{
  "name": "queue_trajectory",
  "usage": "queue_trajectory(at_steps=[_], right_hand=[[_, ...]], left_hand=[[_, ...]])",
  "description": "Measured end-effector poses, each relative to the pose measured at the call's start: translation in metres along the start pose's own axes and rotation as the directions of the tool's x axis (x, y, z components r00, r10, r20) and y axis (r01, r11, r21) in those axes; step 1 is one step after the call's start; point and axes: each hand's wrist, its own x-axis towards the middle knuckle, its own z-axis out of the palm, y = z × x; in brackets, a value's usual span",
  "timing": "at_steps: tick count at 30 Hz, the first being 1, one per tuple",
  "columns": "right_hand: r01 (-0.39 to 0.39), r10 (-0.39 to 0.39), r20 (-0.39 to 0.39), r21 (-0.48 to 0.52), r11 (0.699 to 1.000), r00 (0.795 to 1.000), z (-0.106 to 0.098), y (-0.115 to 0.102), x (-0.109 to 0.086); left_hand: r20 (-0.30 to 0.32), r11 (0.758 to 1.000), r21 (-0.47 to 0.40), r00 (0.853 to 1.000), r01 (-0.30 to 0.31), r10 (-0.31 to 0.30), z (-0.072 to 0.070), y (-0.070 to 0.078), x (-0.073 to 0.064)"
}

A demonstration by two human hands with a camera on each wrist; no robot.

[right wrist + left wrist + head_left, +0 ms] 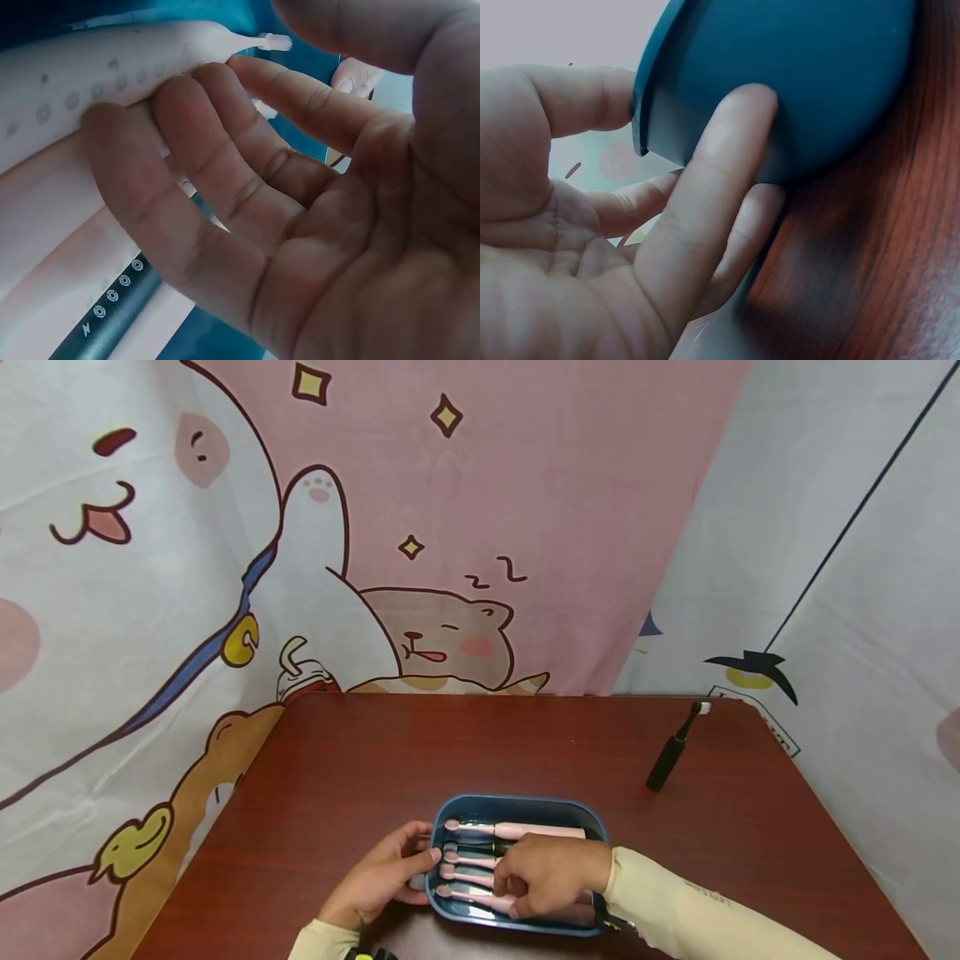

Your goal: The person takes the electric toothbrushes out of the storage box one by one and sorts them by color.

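Note:
A blue open box [517, 797] with rounded corners holds several electric toothbrushes, mostly pink, lying side by side. My left hand [382, 872] grips the box's left end, thumb at the rim and other fingers against the outer wall [832, 82]. Inside the box, my right hand [551, 872] lies over the brush handles. In the right wrist view its fingertips touch the nearest pink electric toothbrush [112, 82], while the thumb stays apart from it. A black electric toothbrush [105, 307] lies among the pink ones, partly hidden by the hand in the head view.
Another black electric toothbrush [667, 760] lies on the reddish-brown table [360, 760] toward the far right. Cartoon-printed cloth [600, 527] hangs behind the table and along its sides. The box sits near the front edge.

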Motion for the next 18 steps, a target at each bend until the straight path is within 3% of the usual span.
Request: queue_trajectory(at_steps=[8, 18], right_hand=[[0.019, -0.020, 0.056, 0.017, 1.000, 0.998, 0.0006, -0.0094, 0.0006], [-0.027, 0.027, -0.002, -0.032, 0.999, 1.000, 0.0034, -0.0090, 0.0025]], left_hand=[[0.001, 1.000, 0.001, 1.000, -0.004, 0.004, 0.0009, 0.0010, -0.0013], [0.005, 1.000, 0.000, 1.000, -0.011, 0.011, 0.0014, 0.0003, -0.0016]])
